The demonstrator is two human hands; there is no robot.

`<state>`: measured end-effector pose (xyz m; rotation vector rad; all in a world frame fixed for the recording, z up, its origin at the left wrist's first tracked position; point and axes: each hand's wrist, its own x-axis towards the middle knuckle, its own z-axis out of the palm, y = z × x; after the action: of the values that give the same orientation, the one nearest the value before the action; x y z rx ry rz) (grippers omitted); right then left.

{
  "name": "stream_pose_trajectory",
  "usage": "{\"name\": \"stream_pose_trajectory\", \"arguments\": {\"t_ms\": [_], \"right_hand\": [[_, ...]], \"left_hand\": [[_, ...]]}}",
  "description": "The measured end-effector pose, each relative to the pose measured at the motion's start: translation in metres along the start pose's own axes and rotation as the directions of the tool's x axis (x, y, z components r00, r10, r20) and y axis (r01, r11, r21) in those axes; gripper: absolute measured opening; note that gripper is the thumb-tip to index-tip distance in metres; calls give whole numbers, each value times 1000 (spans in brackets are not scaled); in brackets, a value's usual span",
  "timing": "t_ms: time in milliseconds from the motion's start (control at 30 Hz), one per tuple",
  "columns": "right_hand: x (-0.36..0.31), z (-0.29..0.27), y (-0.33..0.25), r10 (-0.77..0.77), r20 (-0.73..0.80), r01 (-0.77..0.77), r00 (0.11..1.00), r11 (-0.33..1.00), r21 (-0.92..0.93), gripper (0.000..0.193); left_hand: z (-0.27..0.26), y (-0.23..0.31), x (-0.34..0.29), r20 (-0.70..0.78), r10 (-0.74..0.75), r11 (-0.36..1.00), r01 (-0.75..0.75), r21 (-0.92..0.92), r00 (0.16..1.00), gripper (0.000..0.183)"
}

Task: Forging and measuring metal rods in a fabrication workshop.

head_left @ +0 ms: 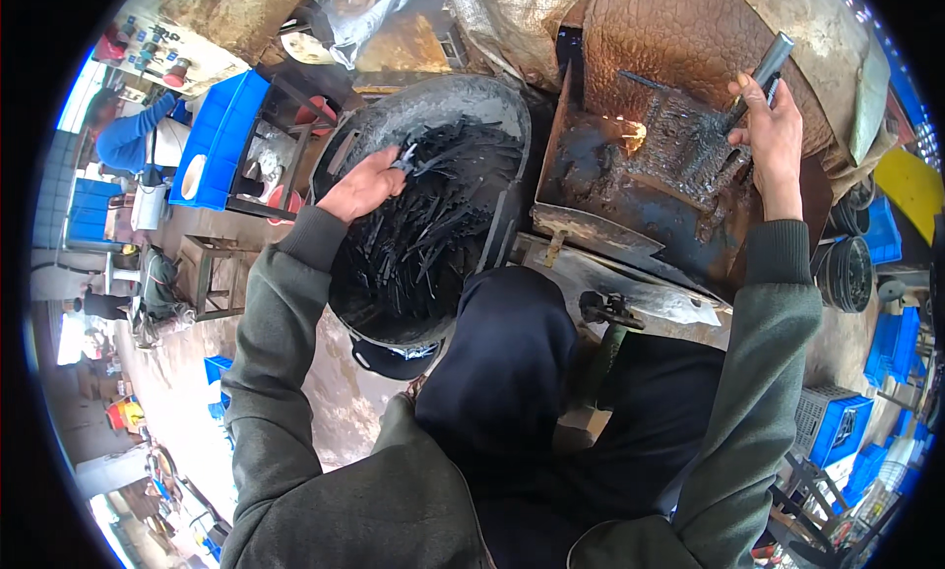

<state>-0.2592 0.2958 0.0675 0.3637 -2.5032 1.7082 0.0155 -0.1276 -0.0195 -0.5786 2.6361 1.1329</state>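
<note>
Black metal strips fill the round basin; the left hand grips pliers over them. The right hand is closed around a rod above the scorched tray, where a small flame burns.

A: Daylight fills the scene evenly, brightest beyond the blue crates, where the open yard washes out nearly white.

B: Around the small flame the glow is orange, yet it casts little light on the dark metal beside it.

A: Shadows below the flame are soft. Straight edges bow toward the black round rim, and detail far from the flame smears slightly.
</note>
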Motion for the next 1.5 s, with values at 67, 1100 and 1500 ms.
{"name": "stream_pose_trajectory", "arguments": {"t_ms": [67,1100,1500], "right_hand": [[1,0,1,-4,-13,4,1000,1000,9,34],[-1,4,-3,-26,-12,26,1000,1000,10,31],[1,5,0,-14,-8,14,1000,1000,9,32]], "left_hand": [[8,17,6,123,20,995,-9,-94,992,28],[27,17,3,-33,28,870,-41,-492,999,27],[23,47,-9,-211,190,896,-257,-363,959,24]]}}
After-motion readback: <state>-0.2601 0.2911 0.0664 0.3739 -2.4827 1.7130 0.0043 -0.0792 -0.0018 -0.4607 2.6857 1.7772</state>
